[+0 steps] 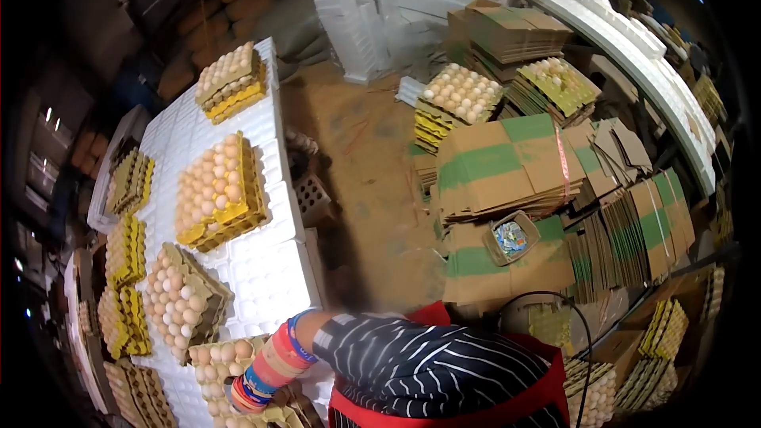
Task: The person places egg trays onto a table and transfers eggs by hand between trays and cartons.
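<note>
My right hand [252, 387] is at the bottom left, reaching across from a black-and-white striped sleeve. Multi-coloured, glove-like bands cover it in orange, red and blue. It lies over or against a tray of eggs [218, 361] at the table's near end; I cannot tell whether it touches them. Its fingers cannot be made out clearly. Just beyond is a grey stack of trays with pale eggs [170, 301]. Farther along, a yellow stack of egg trays [214, 190] stands on white, dimpled trays [273, 285] covering the table. My left hand is out of view.
More egg stacks [230, 75] stand at the table's far end, with others along its left side. Across the brown floor [361, 174] are bundled flat cardboard boxes [499, 162], a small tub [510, 238] and another egg stack [462, 95]. A black cable [583, 325] hangs at right.
</note>
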